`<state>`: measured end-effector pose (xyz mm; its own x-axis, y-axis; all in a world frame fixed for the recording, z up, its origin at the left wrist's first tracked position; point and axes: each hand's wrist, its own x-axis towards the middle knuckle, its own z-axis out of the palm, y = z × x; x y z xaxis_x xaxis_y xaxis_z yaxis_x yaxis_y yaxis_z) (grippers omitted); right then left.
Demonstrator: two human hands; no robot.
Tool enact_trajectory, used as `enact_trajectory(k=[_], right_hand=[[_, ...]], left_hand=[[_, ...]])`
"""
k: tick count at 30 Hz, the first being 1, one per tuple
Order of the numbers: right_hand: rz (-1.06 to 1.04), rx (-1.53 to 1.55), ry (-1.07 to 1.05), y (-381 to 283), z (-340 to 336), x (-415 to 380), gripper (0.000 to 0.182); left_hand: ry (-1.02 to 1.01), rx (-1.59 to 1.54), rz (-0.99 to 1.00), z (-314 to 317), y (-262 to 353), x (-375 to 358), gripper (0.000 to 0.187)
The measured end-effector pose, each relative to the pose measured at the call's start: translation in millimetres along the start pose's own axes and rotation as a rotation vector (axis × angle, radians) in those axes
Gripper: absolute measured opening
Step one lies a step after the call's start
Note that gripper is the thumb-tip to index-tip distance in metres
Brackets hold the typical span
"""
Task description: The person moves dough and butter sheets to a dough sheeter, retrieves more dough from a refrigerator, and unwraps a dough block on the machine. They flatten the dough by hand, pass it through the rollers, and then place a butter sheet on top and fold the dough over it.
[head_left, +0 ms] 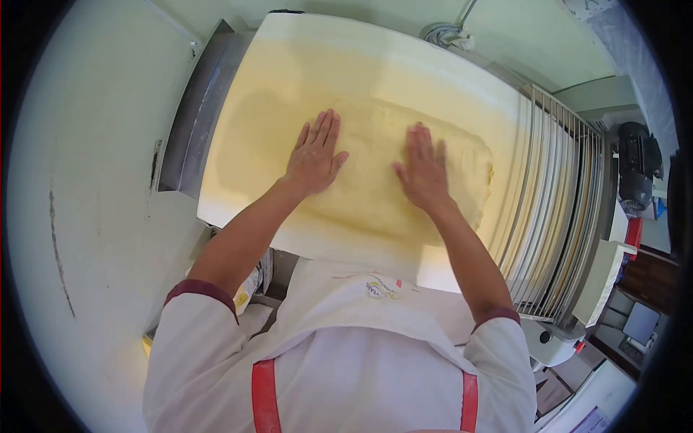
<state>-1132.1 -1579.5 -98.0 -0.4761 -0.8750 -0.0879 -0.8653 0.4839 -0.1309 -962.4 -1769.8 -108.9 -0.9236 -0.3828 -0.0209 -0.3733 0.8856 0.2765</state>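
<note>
A wide, flat slab of pale yellow dough [375, 173] lies on a light work surface [253, 65]. My left hand [315, 155] rests palm down at the dough's left part, fingers stretched away from me and thumb apart. On the right part of the dough is my right hand [424, 167], also palm down, its fingers extended and slightly blurred. Neither hand holds anything. Along its right edge the dough looks uneven.
A metal wire guard [559, 195] stands at the surface's right end, with a dark motor [637, 166] beyond it. A metal end tray [195, 123] is at the left, beside the wall [94, 180]. A coiled cable [447, 35] lies behind the surface.
</note>
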Motion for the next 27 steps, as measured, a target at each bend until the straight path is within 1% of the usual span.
enact_trajectory(k=[1,2,3,4,6,7,10,13,16,19,22,23,24,26,27], right_hand=[[0.020,-0.028,0.010,-2.6,0.2,11.5,0.076],[0.046,-0.054,0.027,-4.4,1.4,22.1,0.077],[0.081,-0.071,0.022,-8.4,7.2,18.8,0.078],[0.077,-0.039,0.006,-12.0,14.6,7.3,0.078],[0.072,-0.008,0.074,-4.2,15.1,18.6,0.078],[0.068,0.009,0.069,-3.4,13.2,17.0,0.076],[0.066,0.344,0.077,9.4,10.2,11.0,0.075],[0.258,0.009,0.142,15.8,0.4,-34.2,0.073],[0.326,-0.093,0.092,37.4,18.6,-72.1,0.072],[0.383,-0.086,0.104,33.1,18.3,-60.5,0.071],[0.394,-0.073,0.067,34.0,18.1,-60.7,0.073],[0.354,-0.072,0.107,37.8,17.3,-65.6,0.070],[0.394,0.318,0.224,41.0,12.1,-77.4,0.069],[0.401,1.090,0.505,55.9,-15.1,-96.8,0.067],[0.445,1.000,0.653,69.6,-20.4,-117.7,0.069]], left_hand=[[-0.004,0.023,-0.038,1.2,-1.8,4.2,0.077],[0.035,0.056,-0.057,0.7,-5.6,15.9,0.076],[0.050,0.083,-0.074,2.8,-4.9,20.0,0.076],[0.049,0.103,-0.089,7.7,1.6,8.9,0.076],[0.027,0.094,-0.091,9.3,2.6,9.2,0.076],[0.024,0.090,-0.094,8.8,1.8,8.9,0.076],[0.008,-0.022,-0.024,6.0,-6.3,1.8,0.075],[0.025,0.007,-0.006,11.0,-7.3,1.4,0.073],[-0.024,0.006,-0.110,6.1,8.6,5.8,0.071],[0.004,-0.014,0.245,8.5,51.2,29.2,0.071],[0.046,0.070,0.130,35.0,67.3,58.5,0.070],[0.029,0.085,0.111,39.9,71.4,59.8,0.070],[0.020,0.106,0.088,41.3,71.3,60.4,0.070],[0.008,0.126,0.074,34.9,71.5,70.8,0.070],[-0.019,0.120,0.080,32.1,70.2,69.8,0.070]])
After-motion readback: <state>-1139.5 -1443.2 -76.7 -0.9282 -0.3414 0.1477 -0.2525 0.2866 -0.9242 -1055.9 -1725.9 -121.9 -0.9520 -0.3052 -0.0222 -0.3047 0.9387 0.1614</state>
